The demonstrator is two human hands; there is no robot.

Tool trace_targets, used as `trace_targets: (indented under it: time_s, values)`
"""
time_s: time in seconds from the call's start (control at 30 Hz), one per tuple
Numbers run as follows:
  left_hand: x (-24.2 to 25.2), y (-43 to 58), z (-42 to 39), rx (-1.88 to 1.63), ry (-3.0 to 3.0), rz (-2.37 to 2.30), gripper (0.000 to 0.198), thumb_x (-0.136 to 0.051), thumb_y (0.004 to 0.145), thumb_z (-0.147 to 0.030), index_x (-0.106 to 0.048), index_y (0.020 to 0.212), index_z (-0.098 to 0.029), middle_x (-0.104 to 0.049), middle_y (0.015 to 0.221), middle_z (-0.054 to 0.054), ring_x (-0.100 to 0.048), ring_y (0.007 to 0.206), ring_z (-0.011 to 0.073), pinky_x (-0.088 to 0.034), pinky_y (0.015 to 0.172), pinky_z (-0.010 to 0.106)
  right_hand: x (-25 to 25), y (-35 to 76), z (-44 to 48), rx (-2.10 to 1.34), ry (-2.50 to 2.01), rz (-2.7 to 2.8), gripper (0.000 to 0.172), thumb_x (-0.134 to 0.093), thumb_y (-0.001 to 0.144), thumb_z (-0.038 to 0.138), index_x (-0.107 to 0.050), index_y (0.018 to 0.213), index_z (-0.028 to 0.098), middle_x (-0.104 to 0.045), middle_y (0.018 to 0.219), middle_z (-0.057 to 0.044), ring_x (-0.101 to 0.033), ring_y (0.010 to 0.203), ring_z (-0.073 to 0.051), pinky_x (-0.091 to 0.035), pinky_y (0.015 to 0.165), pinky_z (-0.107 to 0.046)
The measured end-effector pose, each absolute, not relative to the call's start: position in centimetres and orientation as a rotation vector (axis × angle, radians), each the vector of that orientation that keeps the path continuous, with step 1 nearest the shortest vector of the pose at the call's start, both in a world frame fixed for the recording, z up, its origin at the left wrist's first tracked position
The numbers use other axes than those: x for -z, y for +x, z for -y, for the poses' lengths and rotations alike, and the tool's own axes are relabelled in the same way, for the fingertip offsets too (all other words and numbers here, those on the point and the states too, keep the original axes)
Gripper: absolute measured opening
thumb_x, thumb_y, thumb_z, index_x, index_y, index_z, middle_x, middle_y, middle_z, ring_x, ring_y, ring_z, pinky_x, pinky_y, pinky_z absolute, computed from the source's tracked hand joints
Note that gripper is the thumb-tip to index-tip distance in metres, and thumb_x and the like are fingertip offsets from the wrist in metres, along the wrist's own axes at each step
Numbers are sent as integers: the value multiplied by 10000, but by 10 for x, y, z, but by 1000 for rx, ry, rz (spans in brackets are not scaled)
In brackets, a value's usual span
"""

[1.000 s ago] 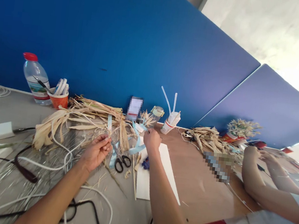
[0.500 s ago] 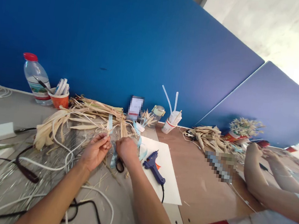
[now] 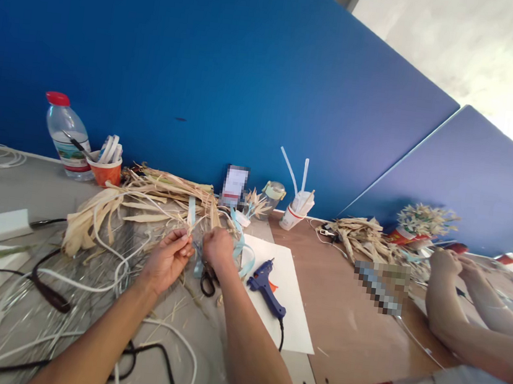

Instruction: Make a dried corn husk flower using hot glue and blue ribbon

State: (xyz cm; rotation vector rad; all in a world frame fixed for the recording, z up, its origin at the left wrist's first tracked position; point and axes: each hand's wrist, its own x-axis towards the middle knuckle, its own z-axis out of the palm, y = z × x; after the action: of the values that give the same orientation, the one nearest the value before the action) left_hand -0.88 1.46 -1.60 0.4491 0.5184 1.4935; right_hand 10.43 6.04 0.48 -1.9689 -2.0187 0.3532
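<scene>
My left hand (image 3: 169, 260) is closed in a pinch, with a small pale piece of dried husk (image 3: 190, 230) at its fingertips. Close beside it, my right hand (image 3: 218, 248) is curled shut; what its fingers hold is hidden. A husk strip (image 3: 214, 217) rises just behind that hand. Below it lie the black handle loops of scissors (image 3: 208, 284). Light blue ribbon (image 3: 248, 261) curls to the right of my hands, and another blue strip (image 3: 192, 210) hangs behind them. A bundle of dried husks (image 3: 168, 184) lies at the back.
A blue glue gun (image 3: 268, 287) rests on white paper (image 3: 299, 322) at right. White cables (image 3: 99, 288) and clear thin strips cover the left side. A bottle (image 3: 67, 137), orange cup (image 3: 105, 172), phone (image 3: 235, 184), jar (image 3: 273, 195) and white cup (image 3: 295, 212) line the partition. A co-worker's hands (image 3: 455, 266) are far right.
The view has shifted slightly, so everything sits a little further right. My two hands keep nearly the same pose, close together. The co-worker's hands have drawn closer to each other.
</scene>
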Motion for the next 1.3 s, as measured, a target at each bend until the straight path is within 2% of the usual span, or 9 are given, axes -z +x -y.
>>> trace_targets:
  time_s: [0.1, 0.23, 0.33, 0.47, 0.67, 0.8, 0.97, 1.1, 1.3]
  values:
    - [17, -10, -15, -1499, 425, -519, 123, -692, 673, -51, -632, 726, -144, -602, 664, 4, -432, 476, 38, -394, 498, 173, -19, 114, -58, -446, -1701, 1812, 282, -380, 870, 246, -648, 907, 165, -697, 915, -62, -639, 813, -139, -467, 713, -219]
    - [15, -11, -14, -1498, 403, -484, 145, -684, 659, -34, -629, 722, -153, -602, 671, 7, -421, 475, 37, -397, 509, 174, -34, 130, -50, -858, -1077, 1217, 175, -490, 776, 342, -556, 756, 181, -621, 716, -8, -580, 688, -137, -468, 700, -258]
    - [10, -11, -10, -1451, 425, -454, 137, -679, 666, -41, -625, 727, -151, -590, 671, 8, -396, 467, 32, -392, 510, 178, -33, 139, -39, -1050, -924, 1107, 107, -552, 696, 294, -520, 728, 198, -550, 641, 33, -518, 591, -113, -449, 630, -238]
    - [5, -10, -4, -1323, 458, -417, 150, -695, 668, -65, -629, 783, -135, -544, 665, -3, -367, 467, 30, -388, 508, 182, -23, 144, -25, -1177, -1011, 1202, 114, -522, 682, 246, -597, 743, 186, -537, 595, 41, -447, 511, -99, -383, 523, -209]
    - [7, -11, -2, -1220, 476, -421, 151, -718, 664, -72, -621, 770, -116, -544, 686, 7, -375, 473, 25, -403, 517, 181, -17, 149, -20, -1101, -1115, 1470, 255, -424, 683, 184, -669, 751, 183, -584, 644, 23, -478, 566, -119, -394, 565, -215]
    - [10, -11, -3, -1208, 491, -434, 142, -731, 652, -61, -612, 713, -108, -554, 663, 12, -385, 468, 24, -396, 500, 174, -17, 151, -16, -1126, -1135, 1730, 300, -402, 668, 130, -688, 736, 190, -563, 626, 34, -451, 548, -111, -370, 531, -195]
    - [13, -11, -7, -1258, 429, -490, 170, -749, 612, -30, -626, 695, -113, -559, 573, 3, -402, 441, 32, -386, 477, 169, -19, 159, -13, -1143, -1186, 1866, 265, -397, 659, 92, -645, 694, 178, -518, 593, 42, -432, 540, -100, -336, 498, -174]
    - [14, -10, -9, -1288, 394, -524, 203, -759, 586, -18, -654, 733, -112, -598, 580, 14, -425, 440, 34, -398, 481, 170, -23, 167, -13, -1193, -1272, 1937, 221, -399, 671, 94, -606, 698, 169, -467, 578, 50, -403, 528, -91, -312, 504, -183]
    - [15, -10, -10, -1278, 394, -554, 183, -769, 580, -20, -655, 689, -113, -563, 519, -12, -418, 428, 34, -406, 484, 176, -29, 173, -7, -986, -1327, 2106, 206, -389, 678, 63, -559, 639, 174, -467, 594, 38, -425, 578, -99, -294, 538, -195]
